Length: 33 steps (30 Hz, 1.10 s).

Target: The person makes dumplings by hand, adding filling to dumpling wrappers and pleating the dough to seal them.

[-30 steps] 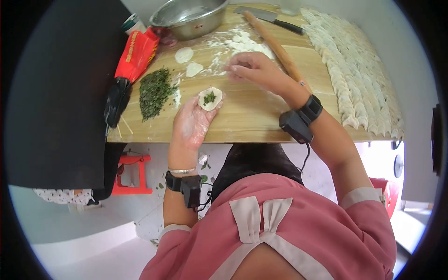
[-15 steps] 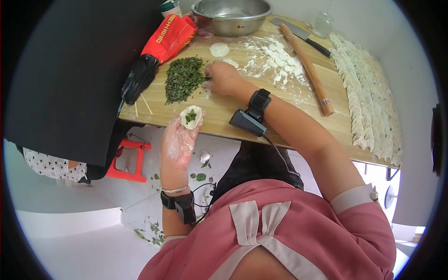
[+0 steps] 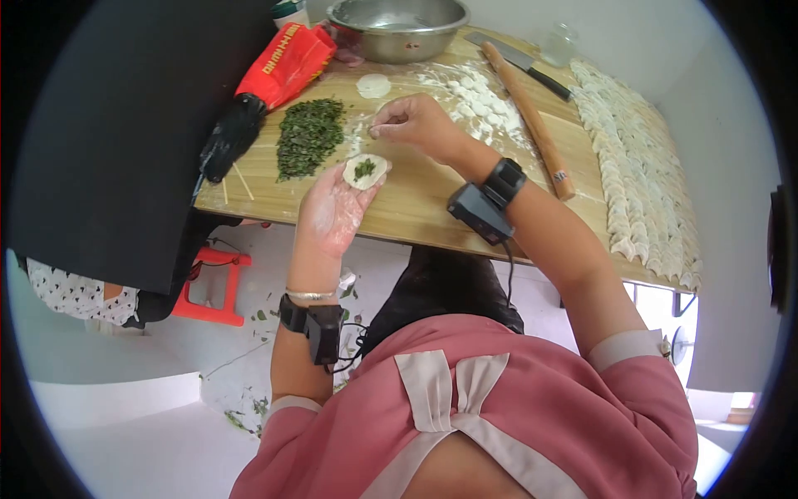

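Observation:
A round dumpling wrapper (image 3: 354,174) with chopped greens (image 3: 365,170) at its centre rests on the fingers of my left hand (image 3: 331,212), palm up and dusted with flour. Just above and to the right of it is my right hand (image 3: 416,125), its thumb and fingertips drawn together in a pinch. Anything between those fingertips is too small to make out. To the left, a pile of chopped greens (image 3: 309,140) lies on the wooden table (image 3: 399,200). A flat wrapper (image 3: 373,86) lies beyond my right hand.
Floured dough pieces (image 3: 482,104), a rolling pin (image 3: 532,125) and a cleaver (image 3: 524,62) are on the right. Rows of dumplings (image 3: 636,166) line the right edge. A metal bowl (image 3: 399,37) and glass jar (image 3: 559,43) stand behind. A red bag (image 3: 287,66) lies at left.
My right hand has moved away from the edge of the greens, rightward. My left hand has come up and to the right with the wrapper. The whole view has shifted slightly.

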Tool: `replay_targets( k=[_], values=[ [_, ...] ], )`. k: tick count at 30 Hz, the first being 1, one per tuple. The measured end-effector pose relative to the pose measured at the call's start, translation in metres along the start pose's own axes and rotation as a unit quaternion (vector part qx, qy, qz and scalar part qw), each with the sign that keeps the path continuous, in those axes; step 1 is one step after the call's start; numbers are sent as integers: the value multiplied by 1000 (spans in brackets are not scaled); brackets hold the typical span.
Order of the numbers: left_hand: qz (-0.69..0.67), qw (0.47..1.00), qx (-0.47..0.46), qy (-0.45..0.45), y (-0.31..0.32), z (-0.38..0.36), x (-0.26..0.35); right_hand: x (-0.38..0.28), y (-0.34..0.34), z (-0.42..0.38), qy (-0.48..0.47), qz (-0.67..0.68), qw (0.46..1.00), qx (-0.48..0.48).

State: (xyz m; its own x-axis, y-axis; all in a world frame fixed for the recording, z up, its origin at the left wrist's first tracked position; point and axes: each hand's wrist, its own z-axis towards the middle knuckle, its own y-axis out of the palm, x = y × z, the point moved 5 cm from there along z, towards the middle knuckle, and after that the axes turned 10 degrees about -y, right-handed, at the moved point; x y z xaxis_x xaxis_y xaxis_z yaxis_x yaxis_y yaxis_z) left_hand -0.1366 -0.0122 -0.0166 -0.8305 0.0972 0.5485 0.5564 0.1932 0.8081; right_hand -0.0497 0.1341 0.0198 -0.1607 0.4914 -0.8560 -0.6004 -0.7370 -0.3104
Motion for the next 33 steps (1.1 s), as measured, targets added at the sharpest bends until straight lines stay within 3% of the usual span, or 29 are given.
replay_targets(
  k=[2, 6, 8, 11, 18, 23, 33],
  values=[
    [-24, 999, -30, -25, 14, 15, -10, -19, -10, -20, -8, 65, 998, -1],
    [-40, 993, -80, -72, 35, 36, -34, -43, -31, -57, -44, -95, 994, -24],
    [-23, 993, -74, -91, 44, 44, -45, -57, -39, -71, -153, -278, 947, -43],
    [0, 991, -69, -113, 55, 54, -59, -53, -52, -88, -139, -317, 938, -36],
    [37, 988, -65, -137, 69, 71, -70, -44, -83, -102, -125, -235, 964, 20],
    [49, 990, -57, -123, 58, 78, -59, -40, -90, -104, -193, -276, 941, 3],
    [81, 982, -95, -139, 71, 74, -71, -29, -80, -101, -150, -249, 956, 33]
  ],
)
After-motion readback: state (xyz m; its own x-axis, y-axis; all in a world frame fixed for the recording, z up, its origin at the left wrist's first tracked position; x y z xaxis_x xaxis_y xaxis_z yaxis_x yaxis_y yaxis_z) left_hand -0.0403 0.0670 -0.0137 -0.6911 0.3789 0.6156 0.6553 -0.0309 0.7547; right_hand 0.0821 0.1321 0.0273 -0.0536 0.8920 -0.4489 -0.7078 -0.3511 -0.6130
